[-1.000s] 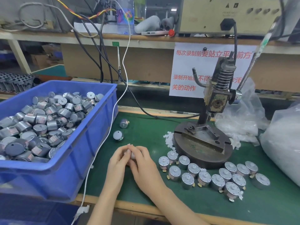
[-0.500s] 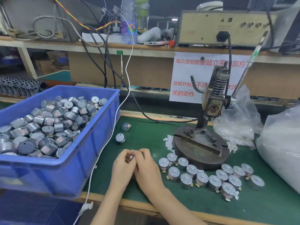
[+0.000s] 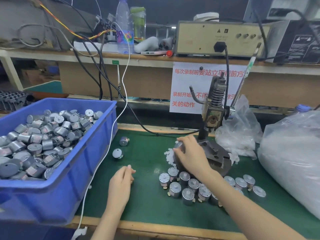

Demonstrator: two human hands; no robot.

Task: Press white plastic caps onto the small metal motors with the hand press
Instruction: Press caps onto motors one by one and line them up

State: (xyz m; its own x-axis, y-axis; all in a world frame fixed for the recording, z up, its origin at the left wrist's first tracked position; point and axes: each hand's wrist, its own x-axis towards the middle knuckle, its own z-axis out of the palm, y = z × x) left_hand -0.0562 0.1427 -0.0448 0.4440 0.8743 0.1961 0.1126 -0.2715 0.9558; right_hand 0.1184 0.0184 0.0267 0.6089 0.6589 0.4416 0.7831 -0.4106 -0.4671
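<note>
Over on the left, the blue bin (image 3: 57,172) is sitting on the green counter (image 3: 149,205), piled with bare metal motors (image 3: 43,141). Just right of it, two loose motors (image 3: 121,148) are lying on the mat beside a white cable (image 3: 110,144). The left hand (image 3: 121,182) is resting low on the counter with its fingers (image 3: 130,170) curled loosely, pinching what looks like a tiny white bit at the tips (too small to tell for sure). Moving right, the right hand (image 3: 188,155) is reaching over the little heap of white plastic caps (image 3: 168,154), fingers wrapped around a motor (image 3: 178,146) right at the front edge of the hand press (image 3: 213,118) base. The press lever (image 3: 245,77) is standing up and tilted right. In front of the base, a cluster of capped motors (image 3: 188,187) is standing upright on the mat, partly under the forearm. Far right, clear plastic bags (image 3: 290,153) are slumping on the counter.
</note>
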